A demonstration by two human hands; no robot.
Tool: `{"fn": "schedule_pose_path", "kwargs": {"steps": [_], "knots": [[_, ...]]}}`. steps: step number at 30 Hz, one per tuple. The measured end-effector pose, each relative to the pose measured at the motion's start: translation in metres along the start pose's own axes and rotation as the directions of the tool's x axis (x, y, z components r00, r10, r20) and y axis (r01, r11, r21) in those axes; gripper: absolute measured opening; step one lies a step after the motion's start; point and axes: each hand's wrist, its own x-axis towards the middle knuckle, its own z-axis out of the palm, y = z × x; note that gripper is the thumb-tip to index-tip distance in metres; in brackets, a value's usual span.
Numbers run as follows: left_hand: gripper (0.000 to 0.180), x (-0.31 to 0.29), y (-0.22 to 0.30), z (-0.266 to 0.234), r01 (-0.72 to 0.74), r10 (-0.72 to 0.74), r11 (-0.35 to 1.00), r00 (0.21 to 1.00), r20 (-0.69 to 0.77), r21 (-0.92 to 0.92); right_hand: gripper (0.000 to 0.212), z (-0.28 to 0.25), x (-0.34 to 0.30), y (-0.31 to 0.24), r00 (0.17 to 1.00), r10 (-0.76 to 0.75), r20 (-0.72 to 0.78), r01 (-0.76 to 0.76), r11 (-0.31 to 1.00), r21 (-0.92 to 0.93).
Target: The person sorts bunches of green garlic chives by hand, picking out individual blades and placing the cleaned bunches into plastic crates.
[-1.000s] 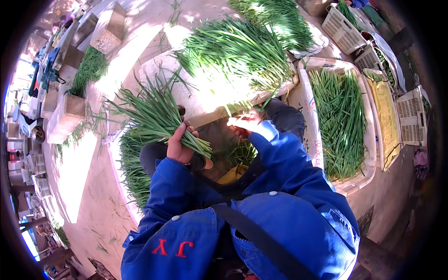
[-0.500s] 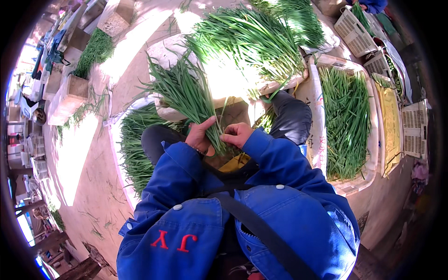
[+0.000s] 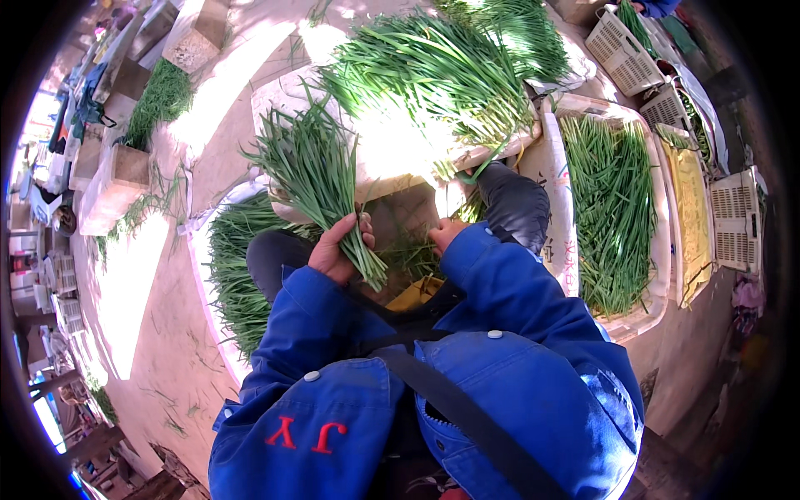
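Fingers (image 3: 365,228) of the left hand (image 3: 336,252) wrapped snugly round a loose bunch of long, flat green leaves (image 3: 317,171) with paler stem ends. Right hand (image 3: 448,234): fingers bent inward; can't tell if they pinch anything, sleeve and angle hide them. Bunch fans wide at the tips, narrow at the stems. It slants, tips up-left, stems down-right toward the lap. Held by the near left corner of a low, pale slab (image 3: 271,102), tips showing over its left part; contact unclear. Right hand apart from the bunch, just in front of the slab's near edge, beside the dark-trousered right knee (image 3: 514,200). Blue cloth sleeves (image 3: 508,271), elbows bent. Slab carries a thick pile of glossy green leaves (image 3: 425,75) toward its far and right edges; glaring sun near its middle. Right of slab: whitish rectangular tub (image 3: 560,208) full of green leaves, yellow sheet (image 3: 692,212) past its right edge, then cream slotted plastic crate (image 3: 735,221). Left: pale-edged bin (image 3: 200,254), also leaf-filled. Beige floor (image 3: 179,358), scattered leaf bits, bright sunlight strips.
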Motion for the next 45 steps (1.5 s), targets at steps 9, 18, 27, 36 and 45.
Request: {"fn": "schedule_pose_path", "kwargs": {"steps": [9, 18, 27, 36, 45], "knots": [[0.033, -0.027, 0.019, 0.033, -0.333, 0.339, 0.94, 0.894, 0.294, -0.072, 0.027, -0.035, 0.059, 0.003, 0.908, 0.354, -0.224, -0.337, 0.935, 0.109], [0.02, -0.002, 0.01, 0.008, -0.357, 0.351, 0.927, 0.934, 0.074, 0.113, 0.012, -0.063, 0.091, 0.019, 0.657, 0.445, -0.608, -0.044, 0.828, 0.559], [0.02, 0.016, -0.019, 0.009, -0.192, 0.209, 0.951, 0.977, -0.044, 0.243, 0.011, -0.072, 0.039, -0.032, 0.66, 0.062, -0.749, 0.19, 0.95, 0.246], [0.023, 0.027, -0.018, -0.009, 0.021, 0.025, 0.957, 0.988, -0.155, 0.289, 0.015, -0.072, -0.001, -0.084, 0.762, -0.224, -0.608, 0.603, 0.589, 0.538], [0.02, 0.017, -0.013, -0.006, -0.096, 0.102, 0.978, 0.995, -0.023, 0.185, 0.027, -0.054, -0.024, -0.007, 0.993, 0.035, -0.11, -0.043, 0.996, -0.074]]}}
